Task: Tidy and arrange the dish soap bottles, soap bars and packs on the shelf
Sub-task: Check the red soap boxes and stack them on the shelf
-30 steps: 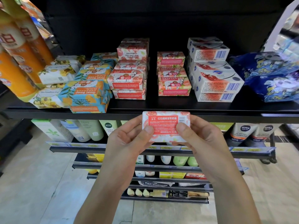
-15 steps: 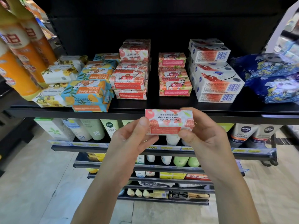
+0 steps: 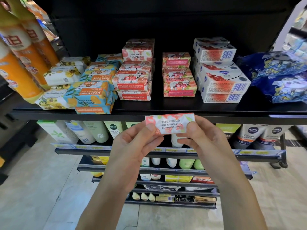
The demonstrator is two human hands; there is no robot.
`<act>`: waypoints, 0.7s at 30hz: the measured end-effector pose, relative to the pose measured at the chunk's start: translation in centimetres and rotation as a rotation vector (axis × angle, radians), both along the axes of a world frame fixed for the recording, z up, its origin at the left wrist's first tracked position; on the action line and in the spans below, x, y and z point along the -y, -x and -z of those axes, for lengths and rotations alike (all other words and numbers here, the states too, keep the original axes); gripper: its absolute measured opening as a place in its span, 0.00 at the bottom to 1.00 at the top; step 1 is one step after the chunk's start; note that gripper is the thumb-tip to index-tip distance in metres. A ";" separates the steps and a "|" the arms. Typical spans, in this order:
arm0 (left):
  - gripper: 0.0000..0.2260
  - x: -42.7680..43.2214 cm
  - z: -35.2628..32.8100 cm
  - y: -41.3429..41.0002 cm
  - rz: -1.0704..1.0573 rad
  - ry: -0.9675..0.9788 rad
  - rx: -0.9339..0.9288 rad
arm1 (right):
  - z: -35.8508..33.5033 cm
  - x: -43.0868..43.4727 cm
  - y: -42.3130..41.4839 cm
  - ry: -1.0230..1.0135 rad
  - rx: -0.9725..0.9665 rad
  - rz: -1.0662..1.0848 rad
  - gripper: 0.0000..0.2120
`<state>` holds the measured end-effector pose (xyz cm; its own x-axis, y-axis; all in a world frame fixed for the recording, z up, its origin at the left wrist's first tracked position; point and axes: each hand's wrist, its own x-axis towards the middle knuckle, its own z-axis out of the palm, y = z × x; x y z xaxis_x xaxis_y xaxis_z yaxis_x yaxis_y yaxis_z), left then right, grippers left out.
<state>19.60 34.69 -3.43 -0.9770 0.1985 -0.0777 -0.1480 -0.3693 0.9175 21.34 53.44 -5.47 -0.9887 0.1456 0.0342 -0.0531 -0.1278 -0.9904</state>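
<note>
Both hands pinch one pomegranate goat's milk soap bar (image 3: pixel 169 124) just before the top shelf's front edge (image 3: pixel 66 114); the left hand (image 3: pixel 132 146) grips its left end with thumb over curled fingers, the right hand (image 3: pixel 202 138) its right end likewise. The bar's long axis runs left to right along that edge; its lettering reads upside down.

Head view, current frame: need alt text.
The left hand and right hand pinch a pink-and-white paper-wrapped soap bar by its ends, label upside down, in front of a black metal shelf. On it: stacks of pink bars, blue-and-orange bars, yellow-floral bars, white cardboard soap boxes, orange plastic bottles at left, blue printed packs at right.
</note>
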 end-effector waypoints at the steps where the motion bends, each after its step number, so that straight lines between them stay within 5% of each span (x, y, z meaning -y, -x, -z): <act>1: 0.18 0.0 0.0 0.0 -0.004 0.010 -0.005 | 0.0 0.1 0.0 0.004 0.006 0.007 0.43; 8: 0.15 0.0 0.0 -0.1 0.019 0.064 -0.048 | -0.4 0.6 0.0 0.065 0.024 0.029 0.25; 13: 0.22 0.3 0.0 0.1 0.075 0.083 -0.061 | -0.5 0.6 0.0 0.134 -0.027 0.015 0.20; 21: 0.27 0.7 0.2 0.7 0.062 0.045 -0.016 | 0.3 -0.3 0.3 0.165 -0.178 -0.115 0.37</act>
<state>18.88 34.03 -3.64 -0.9643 0.2549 -0.0718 -0.1539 -0.3186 0.9353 21.05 53.74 -5.74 -0.9796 0.0510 0.1942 -0.2005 -0.3015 -0.9321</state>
